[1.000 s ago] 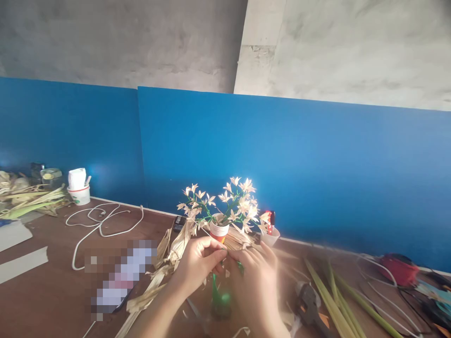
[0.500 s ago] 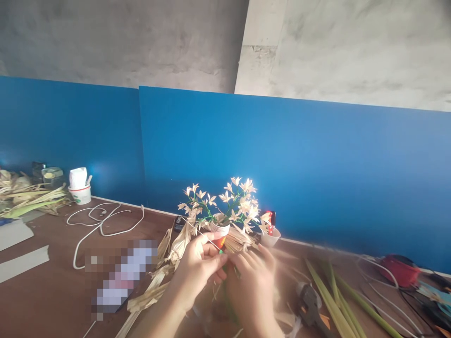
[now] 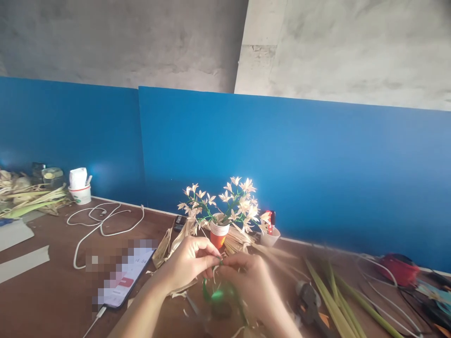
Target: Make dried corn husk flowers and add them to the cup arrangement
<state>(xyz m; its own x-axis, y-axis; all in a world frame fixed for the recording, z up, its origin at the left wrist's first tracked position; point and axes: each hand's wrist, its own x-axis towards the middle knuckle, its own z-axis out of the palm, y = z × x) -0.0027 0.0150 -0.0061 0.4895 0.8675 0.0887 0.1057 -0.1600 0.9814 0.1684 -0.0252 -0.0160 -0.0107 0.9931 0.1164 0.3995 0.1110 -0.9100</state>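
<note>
My left hand (image 3: 190, 265) and my right hand (image 3: 248, 277) meet at the fingertips, just in front of a paper cup (image 3: 220, 234). Thumb and forefinger of the left are pinched on a thin wire stem, mostly hidden by the fingers. The right fingers pinch a narrow green tape at the same spot, and a loop of green tape (image 3: 206, 288) hangs below, blurred. Pale husk flowers (image 3: 244, 202) on green stems stand upright in the cup. Dry corn husks (image 3: 239, 241) lie around its base.
A phone (image 3: 128, 277) on a charging cable lies left; a loose white cable (image 3: 100, 225) is beyond it. To the right are a dark glue gun (image 3: 310, 305), long green leaves (image 3: 334, 300) and a white bowl (image 3: 270, 238). A blue partition (image 3: 282, 159) stands behind.
The left hand has shifted slightly left and away from the cup. The pale wire that stuck up from it no longer shows plainly. My right fingers have closed in at the left fingertips.
</note>
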